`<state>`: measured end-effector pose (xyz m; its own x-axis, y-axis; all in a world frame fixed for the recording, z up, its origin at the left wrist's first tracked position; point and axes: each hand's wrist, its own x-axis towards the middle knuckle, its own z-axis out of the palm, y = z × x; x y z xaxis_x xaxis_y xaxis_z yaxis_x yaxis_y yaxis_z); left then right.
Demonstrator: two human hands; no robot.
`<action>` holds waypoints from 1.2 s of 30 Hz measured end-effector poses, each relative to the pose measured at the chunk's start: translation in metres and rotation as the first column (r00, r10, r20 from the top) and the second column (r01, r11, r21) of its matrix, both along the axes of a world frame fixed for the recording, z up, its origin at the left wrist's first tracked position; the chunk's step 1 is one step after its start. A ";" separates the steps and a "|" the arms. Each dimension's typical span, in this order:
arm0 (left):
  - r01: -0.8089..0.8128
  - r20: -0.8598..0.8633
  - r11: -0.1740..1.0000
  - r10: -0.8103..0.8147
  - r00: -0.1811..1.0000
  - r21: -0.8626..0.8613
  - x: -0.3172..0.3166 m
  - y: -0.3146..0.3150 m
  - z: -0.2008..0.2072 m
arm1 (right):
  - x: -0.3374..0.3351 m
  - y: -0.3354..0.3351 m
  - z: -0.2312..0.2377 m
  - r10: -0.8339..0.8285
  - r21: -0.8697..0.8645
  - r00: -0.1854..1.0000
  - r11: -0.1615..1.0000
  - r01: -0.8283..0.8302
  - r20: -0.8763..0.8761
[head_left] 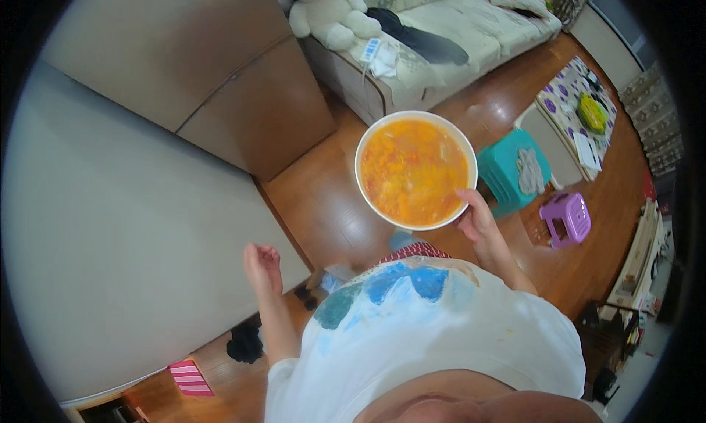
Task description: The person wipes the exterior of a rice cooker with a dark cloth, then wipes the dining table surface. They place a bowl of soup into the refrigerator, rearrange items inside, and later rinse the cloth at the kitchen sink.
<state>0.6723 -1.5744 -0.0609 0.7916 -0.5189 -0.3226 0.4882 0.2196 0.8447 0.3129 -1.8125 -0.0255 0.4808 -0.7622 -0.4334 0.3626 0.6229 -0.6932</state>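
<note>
A round white bowl (pixel 363 195) is full of an orange-yellow soup (pixel 414 169) with soft pieces in it. My right hand (pixel 478 216) grips the bowl at its lower right rim, thumb over the edge, the other fingers partly hidden beneath. Level in the air, the bowl is held out in front of my body above the wooden floor. Off to the left, my left hand (pixel 263 267) is raised beside the large pale panel, its fingers loosely curled in with nothing in them.
The pale panel (pixel 132 246) and a brown cabinet (pixel 257 114) stand at left. Ahead is a sofa (pixel 456 63) with a white plush toy (pixel 329 15). At right are a teal stool (pixel 507 169), a purple stool (pixel 566 219) and a low table (pixel 570 92) with a patterned cover.
</note>
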 end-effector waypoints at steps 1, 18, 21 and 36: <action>-0.012 0.032 1.000 0.012 0.999 0.004 0.008 -0.009 -0.006 | 0.008 -0.021 0.000 0.022 -0.056 0.999 0.998 -0.020 0.027; -0.121 -0.040 0.980 0.129 0.991 0.156 0.138 -0.137 -0.013 | 0.102 -0.195 -0.007 0.090 -0.107 0.969 0.992 -0.067 0.230; -0.114 -0.021 0.984 0.118 0.993 0.140 0.215 -0.160 -0.019 | 0.115 -0.198 -0.004 0.059 -0.101 0.977 0.994 -0.039 0.204; -0.363 0.484 0.929 0.351 0.802 -0.073 0.520 -0.272 0.097 | 0.190 -0.155 0.017 -0.387 0.016 0.914 0.921 0.388 0.125</action>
